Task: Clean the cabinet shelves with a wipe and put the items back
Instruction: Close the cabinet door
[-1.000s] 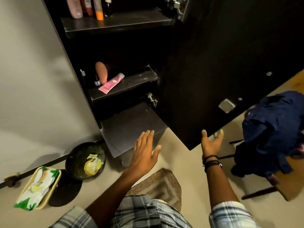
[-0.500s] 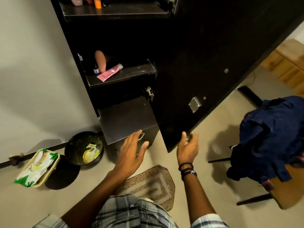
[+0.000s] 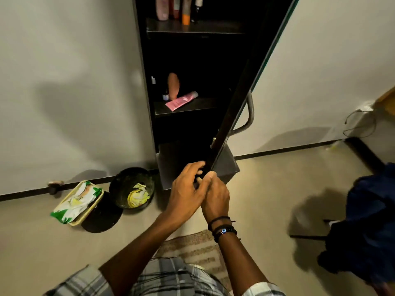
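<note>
1. Both hands meet at the lower corner of the cabinet door [image 3: 233, 103]. The left hand [image 3: 186, 189] curls its fingers round the edge, and the right hand [image 3: 217, 195] clamps on beside it, thumb on top, probably to swing the door.
2. Just beyond them sits the bottom shelf [image 3: 177, 159].
3. Farther up, a pink tube [image 3: 181, 100] and a peach bottle [image 3: 173, 85] rest on the middle shelf [image 3: 196, 105], with bottles [image 3: 173, 7] on the shelf above, so the items seem to be back in place.
4. Left of the hands, on the floor, the wipe pack [image 3: 77, 201] lies beside a black bowl [image 3: 119, 184] holding a used wipe [image 3: 137, 195], out of the door's path.

Home room: dark cabinet [image 3: 192, 60] with toiletries [image 3: 181, 9], floor mat [image 3: 198, 251]
</note>
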